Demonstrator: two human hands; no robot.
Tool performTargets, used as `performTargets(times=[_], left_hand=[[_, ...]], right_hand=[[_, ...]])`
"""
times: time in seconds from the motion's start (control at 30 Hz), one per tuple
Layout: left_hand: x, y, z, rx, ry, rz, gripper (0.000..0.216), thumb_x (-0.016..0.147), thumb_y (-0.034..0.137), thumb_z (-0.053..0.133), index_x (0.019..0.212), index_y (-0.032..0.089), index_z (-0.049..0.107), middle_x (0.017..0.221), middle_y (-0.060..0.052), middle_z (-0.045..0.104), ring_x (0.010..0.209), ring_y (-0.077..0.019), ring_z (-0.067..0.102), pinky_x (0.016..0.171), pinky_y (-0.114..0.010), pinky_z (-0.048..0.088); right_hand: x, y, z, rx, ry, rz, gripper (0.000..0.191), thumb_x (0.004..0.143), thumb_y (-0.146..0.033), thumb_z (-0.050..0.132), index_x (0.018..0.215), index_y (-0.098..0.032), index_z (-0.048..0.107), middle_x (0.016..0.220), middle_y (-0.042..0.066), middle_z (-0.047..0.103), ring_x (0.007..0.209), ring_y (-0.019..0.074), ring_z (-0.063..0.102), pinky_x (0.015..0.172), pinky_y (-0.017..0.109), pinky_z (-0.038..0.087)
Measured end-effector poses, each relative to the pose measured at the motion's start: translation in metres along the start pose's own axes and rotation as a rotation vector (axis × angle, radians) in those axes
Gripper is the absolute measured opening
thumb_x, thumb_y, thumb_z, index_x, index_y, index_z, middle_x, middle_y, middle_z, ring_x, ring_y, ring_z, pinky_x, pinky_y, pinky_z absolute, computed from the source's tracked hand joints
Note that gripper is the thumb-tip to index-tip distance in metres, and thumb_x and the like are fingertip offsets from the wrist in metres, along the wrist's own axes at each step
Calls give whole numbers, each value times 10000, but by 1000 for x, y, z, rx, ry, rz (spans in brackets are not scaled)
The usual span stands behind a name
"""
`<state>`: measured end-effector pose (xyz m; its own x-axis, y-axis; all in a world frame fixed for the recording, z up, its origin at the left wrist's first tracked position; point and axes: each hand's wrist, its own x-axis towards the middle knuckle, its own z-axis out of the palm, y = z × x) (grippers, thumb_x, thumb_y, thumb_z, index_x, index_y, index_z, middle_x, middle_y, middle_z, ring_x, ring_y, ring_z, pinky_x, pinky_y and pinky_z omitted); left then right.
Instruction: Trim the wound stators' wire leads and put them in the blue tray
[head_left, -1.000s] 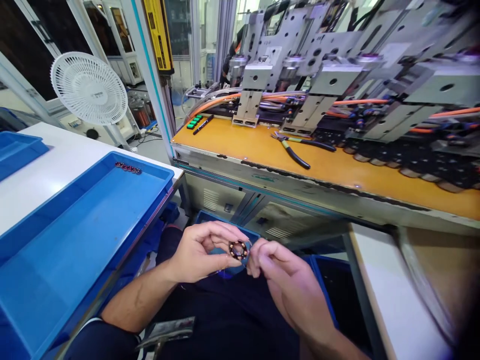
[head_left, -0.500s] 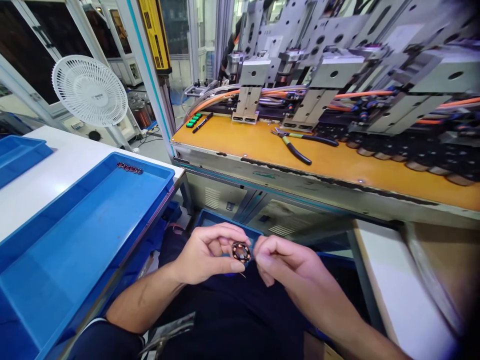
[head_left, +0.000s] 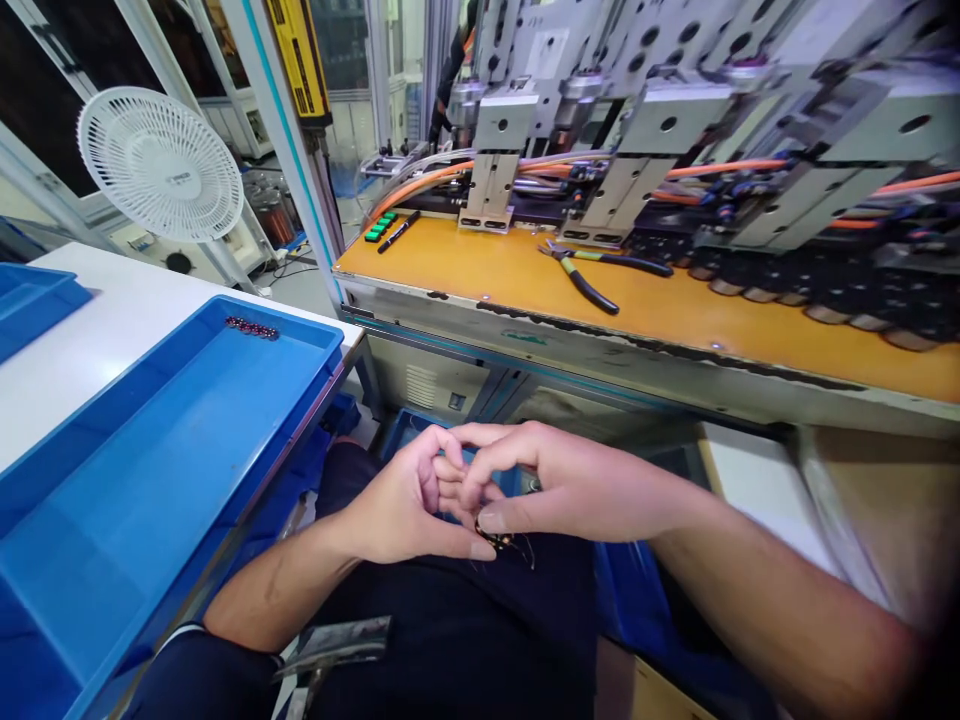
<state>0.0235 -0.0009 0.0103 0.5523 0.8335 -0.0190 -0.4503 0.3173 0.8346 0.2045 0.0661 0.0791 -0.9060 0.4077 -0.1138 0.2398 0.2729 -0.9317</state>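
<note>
Pinching a small coil ring (head_left: pixel 501 541) over the lap, both grips pressed onto it: left hand (head_left: pixel 405 510), right hand (head_left: pixel 559 485); black print on yellow strip (head_left: pixel 300 55) too blurred to read; blue tray (head_left: pixel 187 420) on white desk (head_left: pixel 112 310); pliers (head_left: pixel 589 280) on orange desk (head_left: pixel 675 320) under grey machinery (head_left: pixel 675 120).

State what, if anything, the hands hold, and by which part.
A small dark part, mostly hidden, is pinched at its edge between the thumbs and fingertips of the left hand and right hand; thin wires trail from it.
</note>
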Motion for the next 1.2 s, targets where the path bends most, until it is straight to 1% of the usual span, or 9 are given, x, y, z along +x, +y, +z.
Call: performTargets(times=[0.1, 0.23, 0.33, 0.4, 0.63, 0.83, 1.0, 1.13, 1.2], left_hand=[[-3, 1, -3, -8, 36, 10, 558, 625, -14, 812, 922, 203, 393, 902, 30, 684, 727, -59, 668, 697, -191, 546], [-3, 2, -7, -34, 71, 39, 565, 598, -12, 833, 953, 199, 449, 866, 37, 685, 741, -78, 688, 691, -190, 555], [-2, 3, -9, -15, 107, 37, 545, 574, -3, 849, 986, 170, 537, 885, 0, 708, 780, -103, 698, 721, -218, 568], [-2, 4, -9, 6, 112, 30, 533, 560, 6, 858, 1001, 149, 594, 906, -25, 722, 792, -113, 697, 730, -228, 569], [-1, 4, -6, 3, 91, 7, 426, 565, 31, 859, 942, 118, 683, 902, -42, 736, 789, -122, 707, 730, -234, 582], [-2, 5, -4, -24, 97, -48, 388, 552, 48, 871, 901, 110, 711, 850, -29, 735, 752, -116, 706, 717, -221, 580], [-3, 4, -8, -19, 153, 63, 393, 533, 26, 874, 886, 129, 732, 900, -27, 714, 745, -102, 693, 705, -205, 578], [-3, 1, -12, 31, 174, 229, 449, 522, 13, 874, 925, 174, 757, 981, -36, 697, 768, -106, 689, 692, -197, 580], [-4, 1, -13, 85, 170, 266, 433, 535, 14, 868, 922, 182, 770, 998, -45, 686, 755, -101, 685, 691, -195, 581]], right_hand=[[7, 4, 4, 166, 44, 18, 119, 824, -268, 706, 780, -157, 716, 1055, 45, 665, 998, 187, 641, 920, 310, 480], [3, 5, 12, 292, 267, 112, 227, 814, -353, 721, 697, -163, 679, 1184, 56, 641, 1077, 215, 629, 967, 332, 454], [-5, 5, 18, 295, 427, 180, 243, 815, -374, 712, 689, -171, 668, 1264, 66, 606, 1125, 237, 606, 1002, 359, 433], [-10, 5, 20, 270, 487, 204, 247, 823, -391, 699, 703, -177, 670, 1276, 70, 597, 1129, 242, 598, 1002, 365, 433], [-11, 5, 24, 37, 575, 119, 244, 877, -370, 624, 713, -192, 652, 1130, 63, 626, 1021, 201, 589, 952, 330, 436], [4, 0, 23, -21, 579, 26, 227, 879, -261, 602, 668, -178, 583, 878, 44, 623, 799, 151, 570, 756, 259, 460], [4, 3, 26, -26, 683, 11, 217, 889, -265, 594, 690, -184, 570, 781, 12, 590, 744, 136, 549, 702, 247, 432], [-9, 1, 32, -42, 717, 87, 232, 900, -327, 591, 711, -192, 580, 797, 17, 604, 748, 142, 553, 714, 255, 438], [-15, -2, 36, -41, 705, 139, 246, 900, -356, 583, 715, -193, 590, 794, 20, 615, 741, 144, 555, 704, 253, 444]])
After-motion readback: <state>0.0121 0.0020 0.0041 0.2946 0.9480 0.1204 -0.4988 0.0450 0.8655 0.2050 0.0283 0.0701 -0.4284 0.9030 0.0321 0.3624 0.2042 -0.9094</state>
